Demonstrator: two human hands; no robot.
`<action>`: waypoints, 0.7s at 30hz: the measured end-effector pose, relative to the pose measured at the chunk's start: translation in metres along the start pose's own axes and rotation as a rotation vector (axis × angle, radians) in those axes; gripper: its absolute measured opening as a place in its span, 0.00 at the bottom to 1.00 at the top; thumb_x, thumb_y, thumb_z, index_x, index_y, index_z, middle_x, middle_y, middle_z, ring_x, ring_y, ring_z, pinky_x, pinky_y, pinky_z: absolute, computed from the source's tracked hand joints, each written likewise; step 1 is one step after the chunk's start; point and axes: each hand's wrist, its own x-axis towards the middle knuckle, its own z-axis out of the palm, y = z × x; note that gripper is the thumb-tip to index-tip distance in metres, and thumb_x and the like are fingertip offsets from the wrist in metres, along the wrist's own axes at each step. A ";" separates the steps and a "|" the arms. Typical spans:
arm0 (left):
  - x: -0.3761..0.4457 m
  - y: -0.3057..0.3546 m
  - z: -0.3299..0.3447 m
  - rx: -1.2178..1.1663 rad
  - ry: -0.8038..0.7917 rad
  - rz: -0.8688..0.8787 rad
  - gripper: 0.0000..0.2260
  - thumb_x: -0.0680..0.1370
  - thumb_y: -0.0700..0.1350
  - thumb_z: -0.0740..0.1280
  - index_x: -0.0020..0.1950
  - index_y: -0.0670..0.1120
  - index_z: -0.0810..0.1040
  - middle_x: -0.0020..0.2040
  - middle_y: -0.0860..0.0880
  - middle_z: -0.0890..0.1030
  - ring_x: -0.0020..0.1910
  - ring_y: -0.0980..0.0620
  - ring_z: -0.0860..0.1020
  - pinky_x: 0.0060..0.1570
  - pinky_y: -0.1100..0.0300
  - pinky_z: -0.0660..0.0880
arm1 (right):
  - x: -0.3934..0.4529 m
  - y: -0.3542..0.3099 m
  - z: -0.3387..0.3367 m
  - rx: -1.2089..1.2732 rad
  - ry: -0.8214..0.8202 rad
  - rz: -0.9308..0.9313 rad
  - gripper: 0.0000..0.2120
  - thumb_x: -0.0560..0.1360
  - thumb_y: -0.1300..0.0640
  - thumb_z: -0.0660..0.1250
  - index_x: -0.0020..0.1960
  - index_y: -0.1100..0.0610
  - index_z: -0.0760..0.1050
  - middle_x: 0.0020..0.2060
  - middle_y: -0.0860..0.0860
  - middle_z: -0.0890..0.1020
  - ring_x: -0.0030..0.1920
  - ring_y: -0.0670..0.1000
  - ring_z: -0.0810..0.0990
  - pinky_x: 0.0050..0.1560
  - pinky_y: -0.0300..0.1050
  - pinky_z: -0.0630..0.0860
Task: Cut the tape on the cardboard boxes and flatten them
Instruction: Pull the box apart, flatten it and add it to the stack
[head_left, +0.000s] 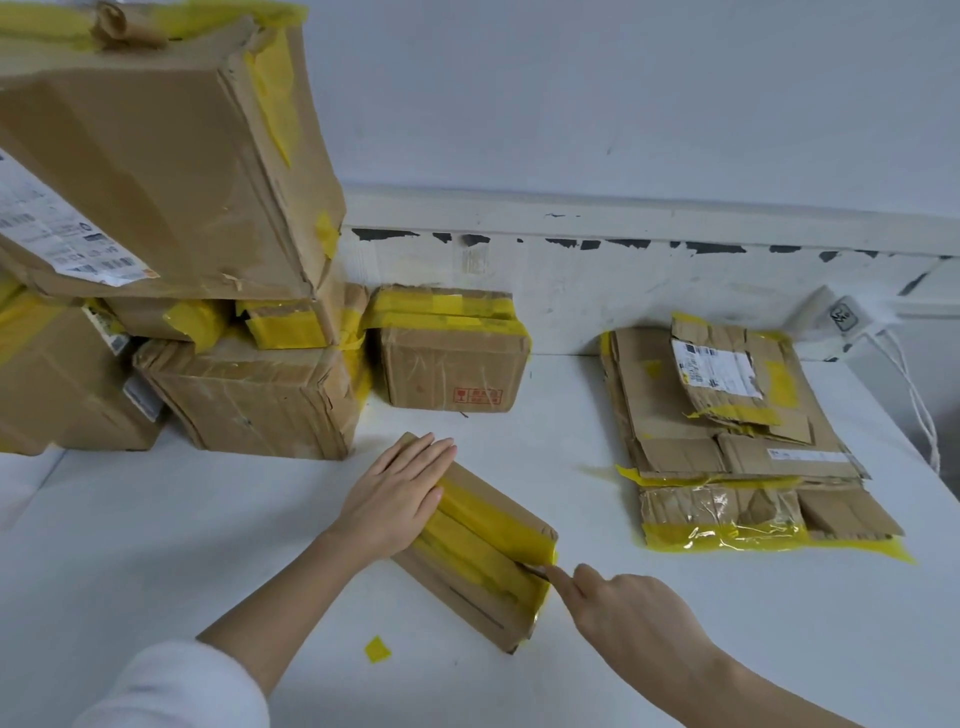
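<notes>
A small cardboard box (498, 597) sealed with yellow tape (483, 535) lies slanted on the white table, near the middle. My left hand (400, 493) presses flat on its far end, fingers straight. My right hand (634, 608) grips a small blade (535, 568) whose tip sits in the tape seam at the box's near right end. Most of the blade is hidden by my fingers.
Several taped boxes (249, 400) are piled at the back left, a tall one (156, 156) on top and a small one (452, 358) beside them. Flattened cardboard (737, 441) is stacked at the right. A yellow tape scrap (377, 649) lies near my left forearm.
</notes>
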 end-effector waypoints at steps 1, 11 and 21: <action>0.000 -0.001 0.000 -0.002 0.001 0.000 0.22 0.83 0.51 0.43 0.74 0.51 0.37 0.72 0.59 0.35 0.71 0.60 0.31 0.69 0.63 0.29 | -0.007 0.002 0.004 0.008 0.011 0.006 0.33 0.33 0.60 0.81 0.39 0.52 0.86 0.19 0.55 0.69 0.11 0.49 0.60 0.25 0.34 0.39; -0.008 0.006 -0.012 -0.032 -0.006 -0.084 0.22 0.82 0.50 0.46 0.75 0.46 0.61 0.74 0.52 0.62 0.75 0.53 0.58 0.73 0.56 0.51 | -0.041 0.038 0.017 0.068 0.129 0.119 0.37 0.32 0.63 0.80 0.43 0.50 0.86 0.23 0.46 0.73 0.12 0.50 0.61 0.23 0.35 0.46; -0.037 0.024 -0.028 -0.133 0.037 -0.544 0.23 0.75 0.44 0.53 0.67 0.42 0.73 0.62 0.43 0.75 0.60 0.41 0.73 0.62 0.45 0.65 | 0.028 0.043 0.038 1.034 0.059 0.534 0.10 0.81 0.53 0.54 0.60 0.50 0.70 0.30 0.44 0.73 0.34 0.50 0.82 0.35 0.45 0.72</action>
